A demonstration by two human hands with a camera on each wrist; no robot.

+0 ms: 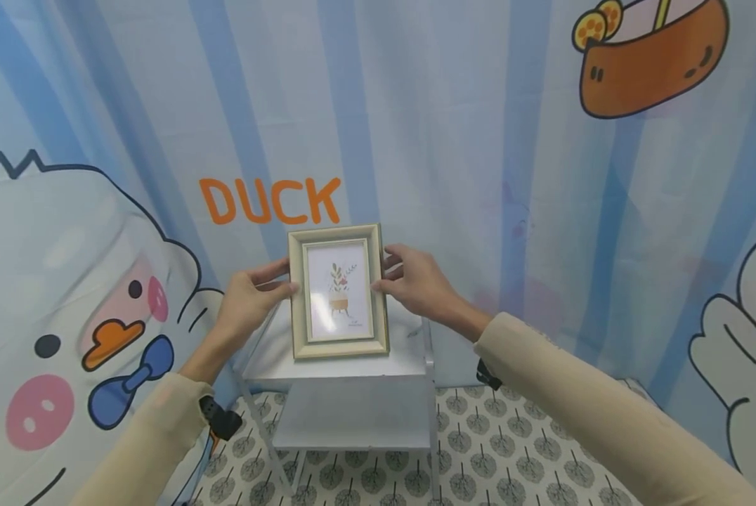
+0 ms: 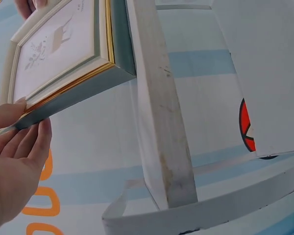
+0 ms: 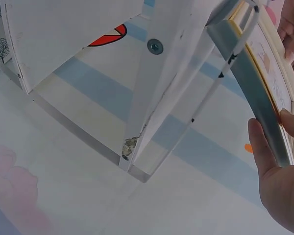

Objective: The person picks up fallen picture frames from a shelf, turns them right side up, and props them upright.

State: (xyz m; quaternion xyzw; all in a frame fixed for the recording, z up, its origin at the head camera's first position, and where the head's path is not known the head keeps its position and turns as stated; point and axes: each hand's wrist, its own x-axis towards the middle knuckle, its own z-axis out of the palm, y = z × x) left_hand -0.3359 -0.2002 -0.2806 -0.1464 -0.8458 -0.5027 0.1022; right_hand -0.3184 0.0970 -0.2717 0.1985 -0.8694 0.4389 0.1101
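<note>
Head view: picture frame (image 1: 339,292) faces me at the front edge of the white shelf (image 1: 406,355); whether its base bears on the top, I cannot tell. Left hand (image 1: 248,299) pinches its left side, thumb in front; right hand (image 1: 416,281) pinches the right side likewise. Risks, as judged: uneven release would twist it; a base overhanging the front edge could tip it toward the patterned floor (image 1: 485,429). Striped curtain (image 1: 441,140) beyond the back edge may snag it if pushed deep. Lower board (image 1: 353,414) sits below.
</note>
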